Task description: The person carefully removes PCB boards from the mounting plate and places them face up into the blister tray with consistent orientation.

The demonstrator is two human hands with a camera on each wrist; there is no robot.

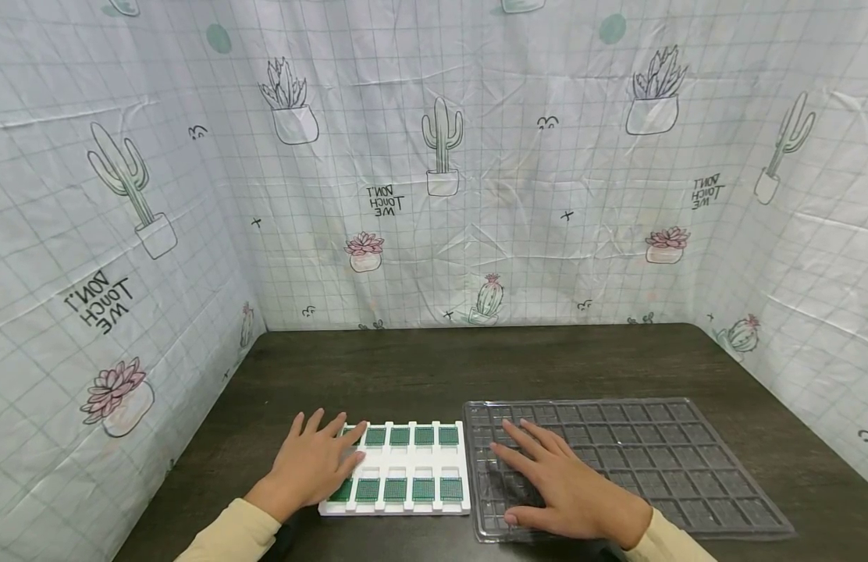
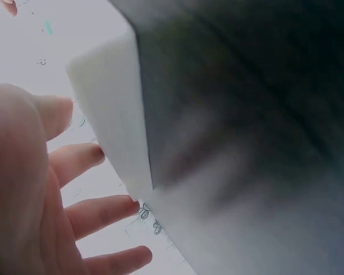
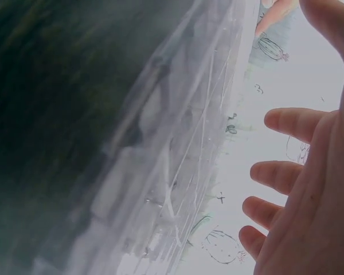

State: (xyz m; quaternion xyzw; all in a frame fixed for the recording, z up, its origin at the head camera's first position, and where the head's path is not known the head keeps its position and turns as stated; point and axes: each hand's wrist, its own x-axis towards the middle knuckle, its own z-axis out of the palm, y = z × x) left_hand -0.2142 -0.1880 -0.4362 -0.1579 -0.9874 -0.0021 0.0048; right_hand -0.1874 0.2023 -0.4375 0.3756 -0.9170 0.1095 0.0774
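My left hand (image 1: 313,462), fingers spread, is over the left end of a white tray (image 1: 378,462). Two rows of small green circuit boards (image 1: 395,490) sit in that tray's slots. To its right lies a clear plastic tray (image 1: 659,460) divided into many rectangular compartments. Over this tray's left part is my right hand (image 1: 567,488), its fingers spread and nothing between them. The left wrist view shows the white tray's side (image 2: 112,109) beside the left fingers. In the right wrist view the clear tray's ridged edge (image 3: 172,160) stands apart from the right fingers.
Both trays lie side by side on a dark wooden table (image 1: 420,367). A pale curtain (image 1: 476,234) printed with cacti hangs around the table's back and sides.
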